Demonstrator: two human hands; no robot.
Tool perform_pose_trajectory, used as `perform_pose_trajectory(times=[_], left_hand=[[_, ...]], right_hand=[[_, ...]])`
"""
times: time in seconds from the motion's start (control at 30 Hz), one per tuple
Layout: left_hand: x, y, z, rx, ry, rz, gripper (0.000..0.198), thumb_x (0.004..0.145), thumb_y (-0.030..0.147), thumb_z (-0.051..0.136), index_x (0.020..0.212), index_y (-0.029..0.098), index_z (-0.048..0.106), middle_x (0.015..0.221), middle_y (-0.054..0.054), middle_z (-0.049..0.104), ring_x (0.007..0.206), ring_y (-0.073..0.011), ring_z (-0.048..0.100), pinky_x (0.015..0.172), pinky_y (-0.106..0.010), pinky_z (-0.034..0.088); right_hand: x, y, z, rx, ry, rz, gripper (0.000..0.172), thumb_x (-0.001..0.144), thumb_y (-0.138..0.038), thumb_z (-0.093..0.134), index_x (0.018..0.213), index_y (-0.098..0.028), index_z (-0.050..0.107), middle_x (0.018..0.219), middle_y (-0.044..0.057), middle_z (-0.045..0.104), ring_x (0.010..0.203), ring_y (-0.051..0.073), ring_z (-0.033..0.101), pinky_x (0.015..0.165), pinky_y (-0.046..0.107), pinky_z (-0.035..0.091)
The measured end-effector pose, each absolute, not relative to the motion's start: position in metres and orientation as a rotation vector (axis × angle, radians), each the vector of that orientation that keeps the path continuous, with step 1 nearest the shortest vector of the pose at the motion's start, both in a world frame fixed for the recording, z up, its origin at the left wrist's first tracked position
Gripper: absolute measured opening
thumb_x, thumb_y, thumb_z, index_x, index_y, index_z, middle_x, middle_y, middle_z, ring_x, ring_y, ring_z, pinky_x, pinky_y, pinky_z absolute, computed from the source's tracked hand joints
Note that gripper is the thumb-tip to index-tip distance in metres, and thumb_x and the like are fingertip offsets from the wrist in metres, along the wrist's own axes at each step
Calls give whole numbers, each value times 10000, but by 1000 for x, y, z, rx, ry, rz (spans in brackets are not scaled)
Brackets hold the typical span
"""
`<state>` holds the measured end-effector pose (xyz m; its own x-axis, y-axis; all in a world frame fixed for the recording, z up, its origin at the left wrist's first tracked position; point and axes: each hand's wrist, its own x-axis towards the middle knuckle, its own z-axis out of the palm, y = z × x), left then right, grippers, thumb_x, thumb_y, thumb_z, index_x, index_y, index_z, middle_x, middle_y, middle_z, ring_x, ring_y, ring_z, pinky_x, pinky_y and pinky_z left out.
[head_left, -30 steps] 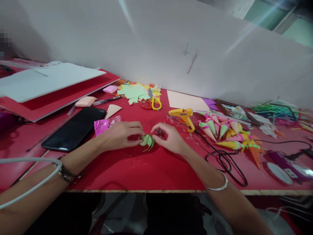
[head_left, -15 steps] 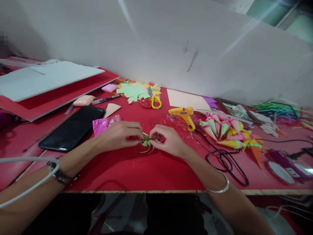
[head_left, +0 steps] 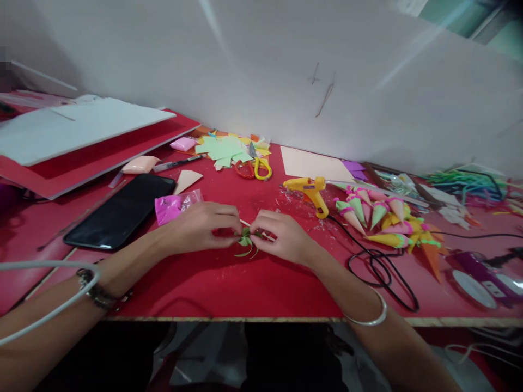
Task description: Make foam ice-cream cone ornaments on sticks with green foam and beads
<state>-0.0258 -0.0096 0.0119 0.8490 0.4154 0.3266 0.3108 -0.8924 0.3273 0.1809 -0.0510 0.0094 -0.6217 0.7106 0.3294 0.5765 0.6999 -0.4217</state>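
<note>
Over the red table, my two hands work close together at one small thing. My left hand pinches the left side of a small green leafy piece with thin curling strips hanging down. From the right, my right hand pinches the same piece between thumb and finger. A thin pale stick shows by the right fingers; whether it is joined to the green piece is hidden. Beside my left wrist lies a pink packet. A yellow glue gun lies beyond my right hand.
A black phone lies at left, near white and red boards. Red-and-yellow scissors rest by green paper scraps. Decorated paper cones are piled at right. A black cord loops near the table edge.
The pale stick shows more plainly between and beside my fingers now. Both hands keep their pinch on the green piece, with only small finger shifts.
</note>
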Motion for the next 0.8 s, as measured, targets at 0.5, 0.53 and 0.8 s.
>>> perform_pose_trajectory(times=[0.5, 0.53, 0.8], left_hand=[[-23, -11, 11, 2691, 573, 529, 89, 730, 156, 471, 749, 173, 556, 734, -5, 571, 644, -89, 507, 604, -182, 362], [-23, -11, 11, 2683, 567, 531, 85, 728, 153, 467, 742, 171, 550, 728, -6, 568, 639, -88, 504, 600, -181, 361], [-20, -13, 14, 2648, 565, 514, 77, 711, 138, 445, 681, 165, 511, 668, 8, 536, 602, -81, 474, 568, -179, 349]], right_hand=[[182, -51, 10, -953, -2529, 375, 165, 831, -228, 389, 777, -174, 535, 738, 24, 512, 699, 113, 473, 608, 209, 328], [182, -51, 10, -953, -2533, 381, 162, 829, -226, 390, 777, -175, 534, 739, 24, 514, 699, 114, 473, 609, 210, 328], [182, -50, 11, -936, -2556, 422, 154, 828, -217, 389, 777, -177, 528, 737, 22, 519, 703, 116, 472, 624, 213, 334]])
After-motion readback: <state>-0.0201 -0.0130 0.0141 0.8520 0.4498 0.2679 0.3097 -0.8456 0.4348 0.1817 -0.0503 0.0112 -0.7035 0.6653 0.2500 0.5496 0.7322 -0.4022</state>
